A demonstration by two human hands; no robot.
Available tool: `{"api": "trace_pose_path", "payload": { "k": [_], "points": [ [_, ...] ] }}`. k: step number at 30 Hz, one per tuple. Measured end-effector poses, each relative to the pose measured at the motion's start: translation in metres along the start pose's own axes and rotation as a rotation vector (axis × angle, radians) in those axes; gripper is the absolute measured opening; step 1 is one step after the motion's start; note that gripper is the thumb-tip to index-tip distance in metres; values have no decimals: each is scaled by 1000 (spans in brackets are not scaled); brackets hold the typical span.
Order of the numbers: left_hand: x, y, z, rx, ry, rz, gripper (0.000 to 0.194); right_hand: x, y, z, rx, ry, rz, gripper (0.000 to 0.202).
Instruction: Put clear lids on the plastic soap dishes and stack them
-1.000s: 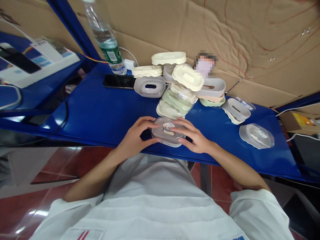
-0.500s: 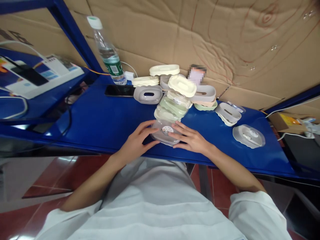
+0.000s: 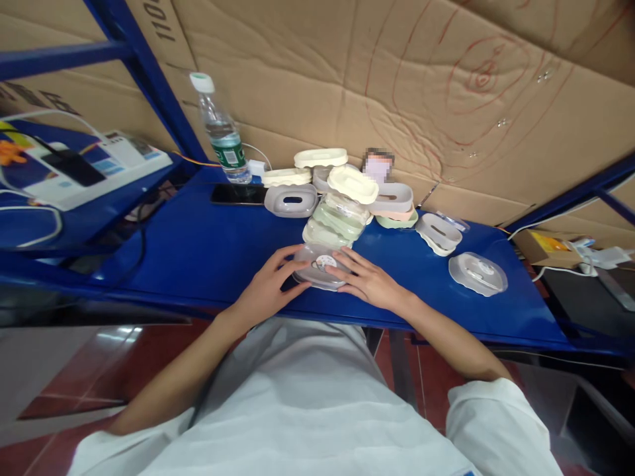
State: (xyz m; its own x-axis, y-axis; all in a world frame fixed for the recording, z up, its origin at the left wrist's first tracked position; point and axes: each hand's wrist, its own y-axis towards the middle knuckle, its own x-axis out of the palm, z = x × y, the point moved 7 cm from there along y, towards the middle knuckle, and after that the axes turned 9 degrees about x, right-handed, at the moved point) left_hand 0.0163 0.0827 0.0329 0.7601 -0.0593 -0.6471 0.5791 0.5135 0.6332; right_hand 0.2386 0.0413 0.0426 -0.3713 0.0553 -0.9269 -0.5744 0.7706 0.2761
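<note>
Bright, even overhead light glints off the glossy blue metal table point(image 3: 198, 244), while wide-angle distortion bends the frame's slightly soft edges.

Clear wrapped grey dish point(image 3: 318, 267) w/ white-red label, blue table point(image 3: 198, 244), cream/green/pink dish pile point(image 3: 347, 192).

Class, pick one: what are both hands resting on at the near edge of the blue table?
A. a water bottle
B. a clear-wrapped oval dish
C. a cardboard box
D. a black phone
B: the left hand and right hand flank the wrapped dish on the table.
</note>
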Motion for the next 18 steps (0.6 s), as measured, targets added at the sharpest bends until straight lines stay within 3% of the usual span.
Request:
{"api": "trace_pose_path", "payload": {
  "k": [6,13,18],
  "points": [
    [3,-3,-8,-101,23,-77,39,0,4,-3,2,82,-42,68],
    [-3,-8,-14,-94,25,-26,42,0,3,0,24,211,-75,61],
    [-2,-2,-10,-91,39,-64,41,-3,8,-6,21,84,-95,60]
  ]
}}
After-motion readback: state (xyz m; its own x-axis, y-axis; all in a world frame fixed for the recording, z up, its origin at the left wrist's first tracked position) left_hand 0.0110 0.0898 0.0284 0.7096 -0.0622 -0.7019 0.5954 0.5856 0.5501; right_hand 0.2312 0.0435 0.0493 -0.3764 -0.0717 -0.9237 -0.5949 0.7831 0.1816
